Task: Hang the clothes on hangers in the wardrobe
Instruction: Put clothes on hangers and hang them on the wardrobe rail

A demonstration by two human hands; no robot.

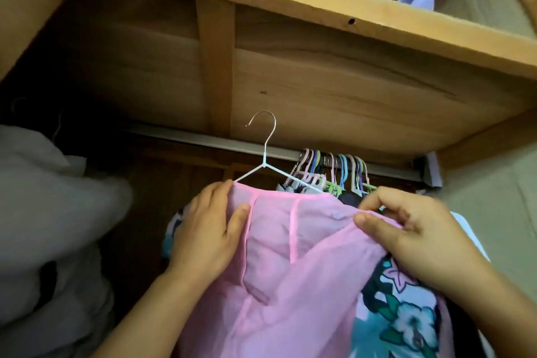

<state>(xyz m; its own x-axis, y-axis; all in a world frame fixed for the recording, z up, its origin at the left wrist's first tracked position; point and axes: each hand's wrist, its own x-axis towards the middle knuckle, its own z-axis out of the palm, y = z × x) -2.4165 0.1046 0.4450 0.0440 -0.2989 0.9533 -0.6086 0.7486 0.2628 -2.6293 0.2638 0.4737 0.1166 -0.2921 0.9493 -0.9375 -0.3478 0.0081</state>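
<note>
You had your left hand (212, 229) gripping the sheer pink garment (290, 270) over the white wire hanger (263, 160), right hand (412, 229) pinching its neckline; it looked light, limp and slippery.

I log: pink garment (290, 270), sheer thin cloth, matt; white hanger (263, 160), smooth coated wire; wardrobe shelf (319, 0), matt grained wood; rail (203, 141), dull grey metal; coloured hangers (343, 168), plastic.
</note>
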